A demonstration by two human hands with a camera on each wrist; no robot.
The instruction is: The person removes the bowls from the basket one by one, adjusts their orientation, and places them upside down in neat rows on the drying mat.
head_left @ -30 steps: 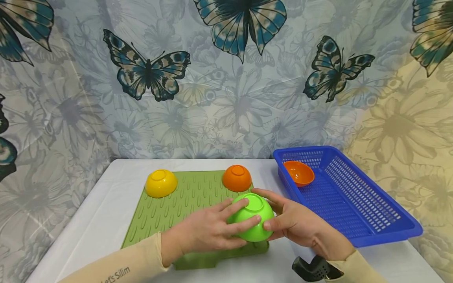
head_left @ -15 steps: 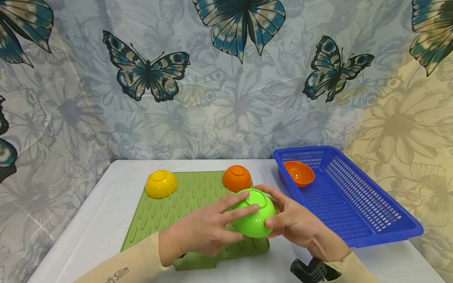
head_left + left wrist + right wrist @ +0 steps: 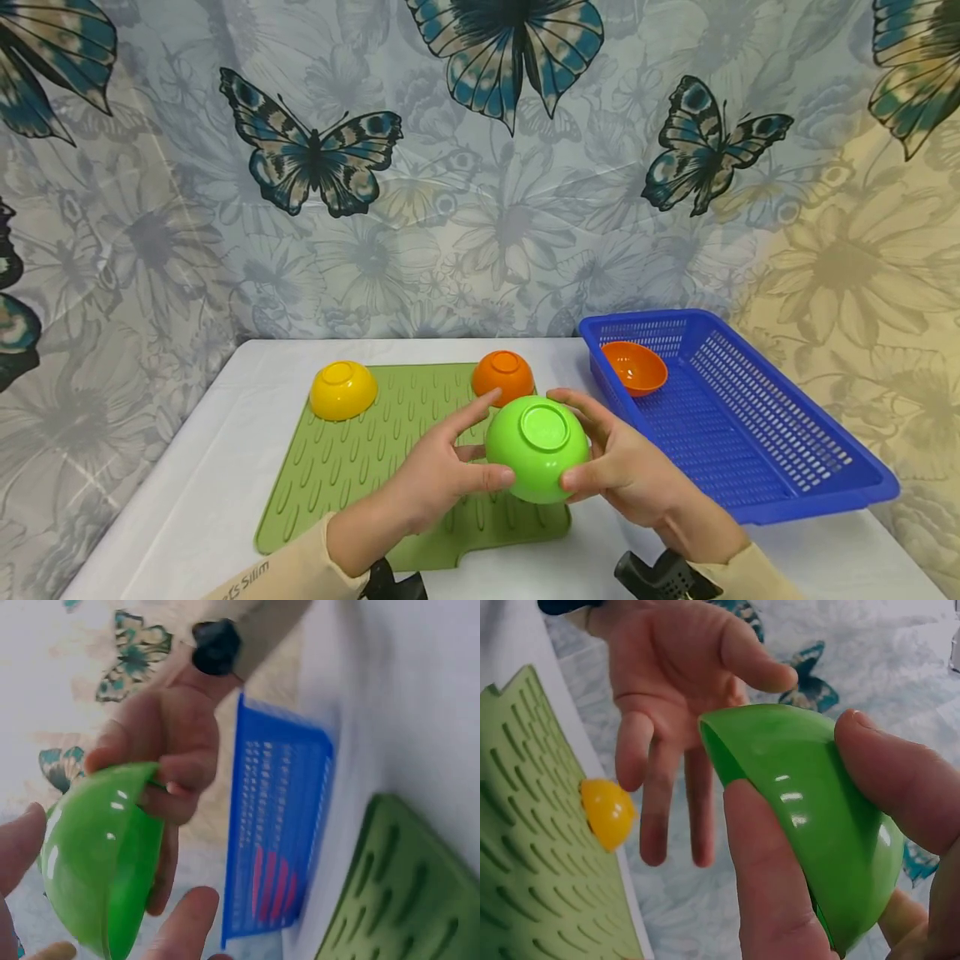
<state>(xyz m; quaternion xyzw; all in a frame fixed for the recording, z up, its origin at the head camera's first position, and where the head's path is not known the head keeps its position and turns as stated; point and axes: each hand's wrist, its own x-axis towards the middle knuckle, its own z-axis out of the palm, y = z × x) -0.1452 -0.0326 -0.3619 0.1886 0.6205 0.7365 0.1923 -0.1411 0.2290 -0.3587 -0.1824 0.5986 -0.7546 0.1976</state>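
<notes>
Table (image 3: 180, 483); hands (image 3: 637, 475) flank green bowl (image 3: 534, 458).

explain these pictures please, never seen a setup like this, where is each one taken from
No robot here: these are a person's two bare hands. The wide picture comes from a camera on the head; the closer ones from cameras on the left and right wrists. The right hand holds a green bowl, base toward the head camera; the left hand is open beside it. On the white table lies a green mat with a yellow bowl and an orange bowl, both upside down. To the right, a blue basket holds another orange bowl.
</notes>
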